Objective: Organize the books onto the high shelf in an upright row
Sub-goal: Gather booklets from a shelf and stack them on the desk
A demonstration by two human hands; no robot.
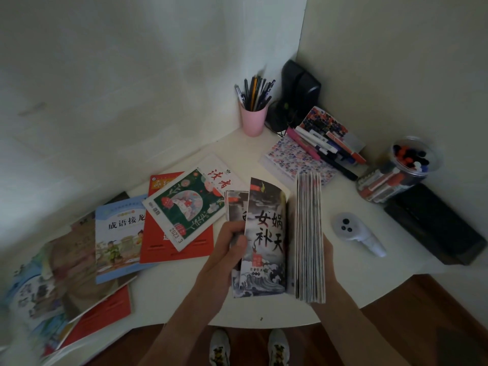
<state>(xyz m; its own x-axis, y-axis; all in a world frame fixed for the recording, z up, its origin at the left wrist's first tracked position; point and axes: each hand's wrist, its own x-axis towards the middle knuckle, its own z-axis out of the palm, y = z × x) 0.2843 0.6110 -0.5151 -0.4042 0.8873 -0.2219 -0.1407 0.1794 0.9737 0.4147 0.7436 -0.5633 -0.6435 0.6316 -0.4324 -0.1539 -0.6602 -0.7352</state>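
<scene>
White remote [356, 233] and pen cup [253, 118] flank, seemingly untouched, the booklets [310, 233].

Dim, soft light; wide-angle bending at edges; lower-left corner blurred, centre sharp.

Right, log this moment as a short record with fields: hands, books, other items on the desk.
left hand: left hand pinches thin dark-covered booklets
right hand: right hand mostly hidden, supports an upright stack of thin books on edge
loose books: scattered books lie flat and overlapping on the white desk
other: pink pen cup, clear marker jar
</scene>
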